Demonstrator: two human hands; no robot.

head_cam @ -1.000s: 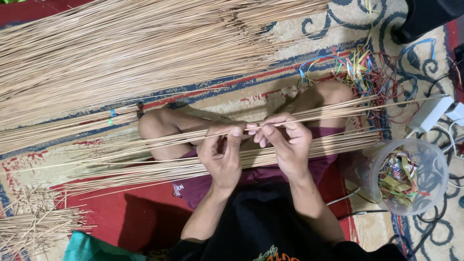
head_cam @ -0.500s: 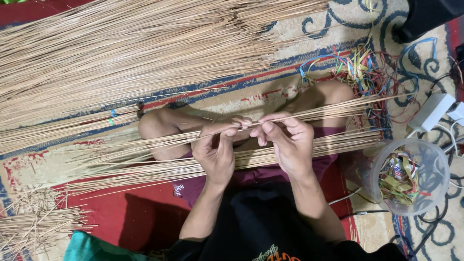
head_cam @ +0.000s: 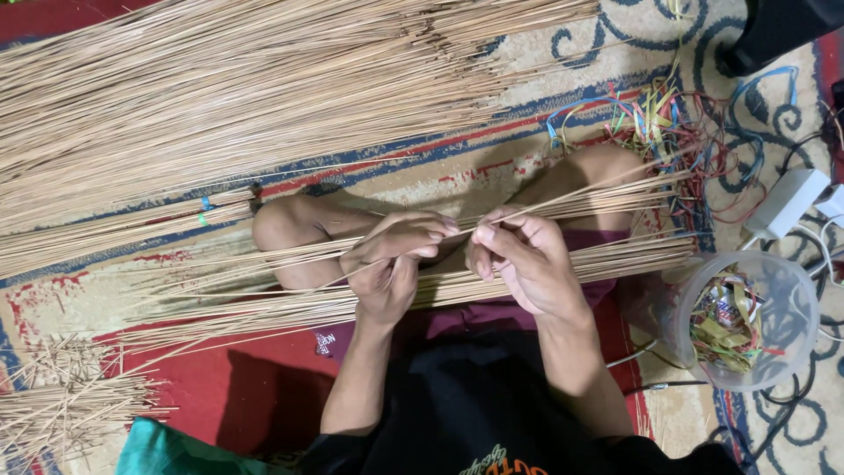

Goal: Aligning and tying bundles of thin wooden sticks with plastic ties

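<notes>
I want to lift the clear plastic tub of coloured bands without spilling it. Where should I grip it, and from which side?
Grip the clear tub at its open rim, coming from above on the side nearest the right hand. It stands upright with the coloured bands loose inside, and cables crowd its far side, so that side looks less free.

We cannot see the fingertips of the left hand (head_cam: pixel 391 255), curled under. The big stick pile (head_cam: pixel 246 88) is cut by the left edge.
</notes>
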